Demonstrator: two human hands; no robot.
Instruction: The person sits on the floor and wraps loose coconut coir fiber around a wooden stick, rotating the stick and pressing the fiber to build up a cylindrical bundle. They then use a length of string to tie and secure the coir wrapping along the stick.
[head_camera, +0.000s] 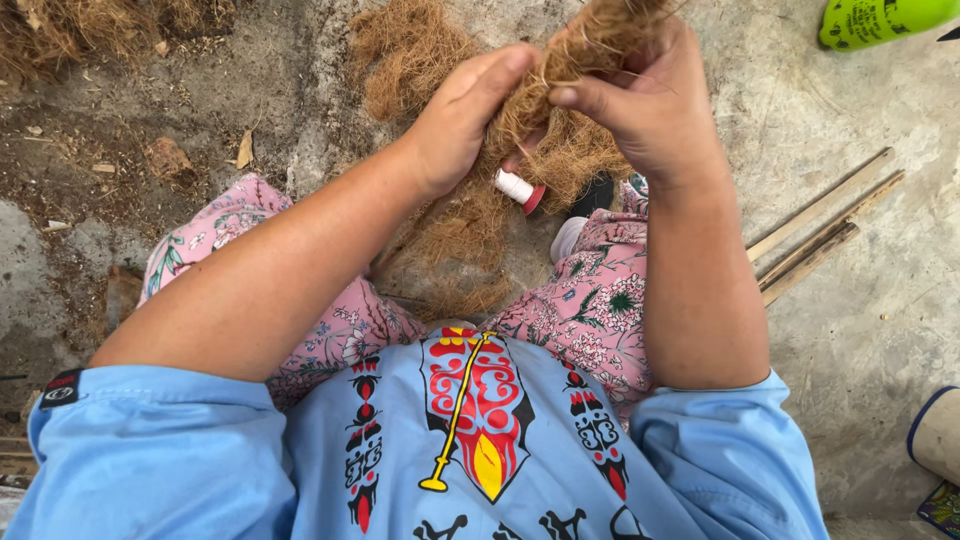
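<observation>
2 hands: left hand (462, 120), right hand (645, 105) both clasp coir bundle (560, 110); long axis upright, tip pointing away.

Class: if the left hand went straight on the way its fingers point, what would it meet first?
The left hand would likely press into the fibre bundle it already touches; the right hand lies just beyond.

Single view, recorded from a camera worn on the head. The scene was looked down upon steeply, almost straight along the wearer's own chest and lap towards the concrete ground (850, 330) beyond. The lower frame was filled by the blue shirt (420, 470) at very close range; the forearms were seen running up and away from the lens, and the upper edge was reached just past the raised hands. No second view was supplied.
</observation>
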